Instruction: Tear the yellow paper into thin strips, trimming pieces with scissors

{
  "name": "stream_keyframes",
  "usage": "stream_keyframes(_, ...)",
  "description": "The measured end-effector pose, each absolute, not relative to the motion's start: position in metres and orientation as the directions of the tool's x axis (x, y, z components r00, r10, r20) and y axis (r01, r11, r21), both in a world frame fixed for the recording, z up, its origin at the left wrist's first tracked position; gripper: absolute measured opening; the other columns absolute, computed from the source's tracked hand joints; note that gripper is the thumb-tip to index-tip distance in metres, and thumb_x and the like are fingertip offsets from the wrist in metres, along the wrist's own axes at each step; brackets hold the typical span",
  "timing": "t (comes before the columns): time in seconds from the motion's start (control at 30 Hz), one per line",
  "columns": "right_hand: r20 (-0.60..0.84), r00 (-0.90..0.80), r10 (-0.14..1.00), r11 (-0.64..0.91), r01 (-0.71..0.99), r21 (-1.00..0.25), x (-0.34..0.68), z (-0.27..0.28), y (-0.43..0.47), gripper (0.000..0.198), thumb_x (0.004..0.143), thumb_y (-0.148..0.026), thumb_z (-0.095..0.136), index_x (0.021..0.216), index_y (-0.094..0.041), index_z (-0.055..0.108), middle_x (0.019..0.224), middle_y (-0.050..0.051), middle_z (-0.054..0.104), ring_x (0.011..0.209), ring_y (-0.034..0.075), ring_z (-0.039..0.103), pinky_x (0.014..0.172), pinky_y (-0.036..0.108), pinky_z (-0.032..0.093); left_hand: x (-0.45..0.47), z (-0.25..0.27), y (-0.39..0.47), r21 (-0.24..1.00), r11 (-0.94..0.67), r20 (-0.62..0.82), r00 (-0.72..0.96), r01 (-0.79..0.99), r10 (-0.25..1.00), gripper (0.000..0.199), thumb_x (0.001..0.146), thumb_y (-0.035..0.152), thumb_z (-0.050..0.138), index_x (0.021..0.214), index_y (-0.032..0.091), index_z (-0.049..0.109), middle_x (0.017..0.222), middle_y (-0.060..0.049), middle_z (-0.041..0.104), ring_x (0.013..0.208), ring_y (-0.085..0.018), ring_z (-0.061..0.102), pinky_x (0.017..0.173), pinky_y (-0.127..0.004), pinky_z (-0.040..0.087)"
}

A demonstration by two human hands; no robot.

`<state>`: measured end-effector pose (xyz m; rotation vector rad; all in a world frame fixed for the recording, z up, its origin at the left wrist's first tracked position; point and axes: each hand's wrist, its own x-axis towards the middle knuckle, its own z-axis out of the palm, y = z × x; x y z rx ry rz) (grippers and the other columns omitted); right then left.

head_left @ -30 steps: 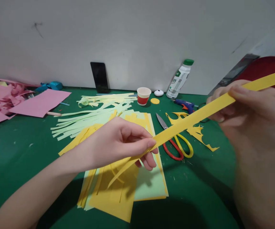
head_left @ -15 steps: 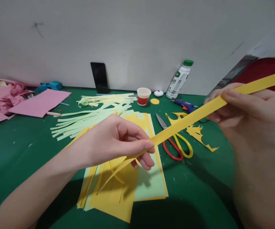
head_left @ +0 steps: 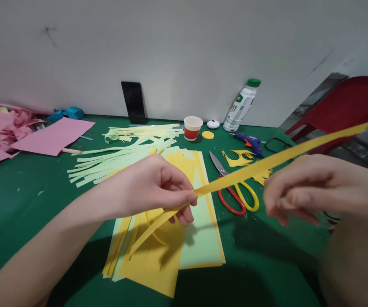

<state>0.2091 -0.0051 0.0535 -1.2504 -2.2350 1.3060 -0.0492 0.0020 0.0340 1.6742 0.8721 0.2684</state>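
My left hand [head_left: 156, 187] pinches a long yellow paper strip [head_left: 251, 170] between thumb and fingers, above a stack of paper. One end of the strip hangs down to the lower left; the longer part rises to the upper right, its far end free. My right hand [head_left: 311, 187] is just below that long part, fingers curled in against the thumb, and nothing shows in its grasp. Yellow paper sheets and strips [head_left: 168, 273] lie over pale green sheets [head_left: 203, 247] beneath my left hand. Scissors [head_left: 231, 200] with one red and one yellow handle lie between my hands.
Pale green strips [head_left: 91, 164] fan out behind my left arm. Along the wall stand a phone [head_left: 133, 102], a paper cup [head_left: 193, 128] and a leaning bottle [head_left: 241, 106]. A blue glue gun [head_left: 249, 143] and yellow scraps [head_left: 238, 158] are on the right, pink paper [head_left: 54, 136] on the left.
My right hand has let go of the yellow strip and dropped below it, its fingers curling. The strip's far end has come down into view. My left hand has shifted slightly left, still pinching.
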Motion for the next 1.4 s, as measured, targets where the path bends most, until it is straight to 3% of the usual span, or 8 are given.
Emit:
stream_keyframes(0.1, 0.173, -0.610, 0.773, 0.536, 0.483, -0.692, 0.188, 0.050, -0.020, 0.010, 0.076, -0.027, 0.060, 0.068, -0.023, 0.065, 0.066, 0.000, 0.065, 0.062, 0.011, 0.059, 0.055, 0.020, 0.045, -0.045, 0.035, 0.001, 0.809, -0.138, -0.384, 0.692, 0.571, 0.611, 0.025, 0.082, 0.031, 0.049, 0.072, 0.017, 0.068, 0.065, 0.002, 0.069, 0.056, -0.008, 0.060, 0.048, -0.013, 0.041)
stream_keyframes(0.17, 0.268, -0.544, 0.795, 0.574, 0.530, -0.625, 0.169, 0.042, -0.025, 0.007, 0.076, -0.020, 0.057, 0.071, -0.021, 0.063, 0.078, 0.000, 0.066, 0.073, 0.010, 0.059, 0.065, 0.020, 0.045, -0.041, 0.035, -0.001, 0.742, -0.175, -0.446, 0.672, 0.647, 0.592, 0.025, 0.081, 0.029, 0.048, 0.074, 0.017, 0.069, 0.058, 0.001, 0.064, 0.054, -0.009, 0.056, 0.043, -0.015, 0.034)
stream_keyframes(0.33, -0.098, -0.573, 0.814, 0.360, 0.629, -0.689, 0.146, 0.024, -0.021, 0.012, 0.075, -0.018, 0.052, 0.070, -0.021, 0.063, 0.075, -0.005, 0.065, 0.069, 0.009, 0.055, 0.063, 0.020, 0.041, -0.039, 0.028, -0.002, 0.701, -0.232, -0.471, 0.682, 0.674, 0.559, 0.024, 0.079, 0.027, 0.047, 0.072, 0.018, 0.068, 0.052, 0.002, 0.056, 0.050, -0.009, 0.051, 0.041, -0.018, 0.027)
stream_keyframes(0.43, -0.194, -0.582, 0.789, 0.291, 0.633, -0.717, 0.147, 0.023, -0.016, 0.011, 0.073, -0.020, 0.053, 0.070, -0.021, 0.063, 0.073, -0.005, 0.064, 0.072, 0.010, 0.053, 0.065, 0.020, 0.040, -0.041, 0.021, -0.002, 0.688, -0.276, -0.454, 0.695, 0.671, 0.558, 0.025, 0.079, 0.027, 0.045, 0.069, 0.019, 0.068, 0.050, 0.003, 0.053, 0.047, -0.008, 0.049, 0.040, -0.019, 0.025)
stream_keyframes(0.73, -0.350, -0.668, 0.657, 0.156, 0.574, -0.804, 0.142, 0.018, -0.001, 0.009, 0.064, -0.015, 0.050, 0.061, -0.018, 0.058, 0.060, -0.006, 0.055, 0.053, 0.005, 0.042, 0.049, 0.019, 0.030, -0.035, 0.019, -0.004, 0.657, -0.320, -0.452, 0.697, 0.682, 0.556, 0.024, 0.076, 0.025, 0.047, 0.062, 0.017, 0.066, 0.048, 0.003, 0.050, 0.042, -0.006, 0.043, 0.037, -0.018, 0.022)
stream_keyframes(0.93, -0.413, -0.707, 0.574, 0.035, 0.525, -0.850, 0.147, 0.020, 0.000, 0.009, 0.068, -0.014, 0.049, 0.064, -0.019, 0.056, 0.059, -0.006, 0.055, 0.052, 0.004, 0.049, 0.045, 0.015, 0.033, -0.035, 0.024, -0.003, 0.716, -0.347, -0.389, 0.760, 0.605, 0.521, 0.026, 0.078, 0.025, 0.047, 0.062, 0.016, 0.065, 0.047, 0.004, 0.053, 0.038, -0.004, 0.040, 0.035, -0.016, 0.022)
stream_keyframes(1.1, -0.457, -0.717, 0.527, -0.028, 0.522, -0.852, 0.150, 0.022, 0.000, 0.009, 0.073, -0.015, 0.049, 0.069, -0.019, 0.057, 0.062, -0.005, 0.056, 0.055, 0.005, 0.058, 0.049, 0.014, 0.042, -0.038, 0.028, -0.001, 0.780, -0.258, -0.414, 0.779, 0.570, 0.471, 0.026, 0.081, 0.026, 0.047, 0.064, 0.018, 0.066, 0.052, 0.005, 0.062, 0.044, -0.003, 0.049, 0.040, -0.011, 0.031)
stream_keyframes(1.4, -0.473, -0.681, 0.559, -0.076, 0.526, -0.847, 0.158, 0.025, 0.004, 0.011, 0.068, -0.013, 0.050, 0.067, -0.020, 0.058, 0.057, -0.006, 0.058, 0.057, 0.007, 0.059, 0.053, 0.016, 0.043, -0.045, 0.031, 0.001, 0.776, -0.251, -0.416, 0.768, 0.579, 0.487, 0.025, 0.080, 0.022, 0.047, 0.070, 0.018, 0.069, 0.055, 0.002, 0.067, 0.047, -0.006, 0.056, 0.040, -0.013, 0.033)
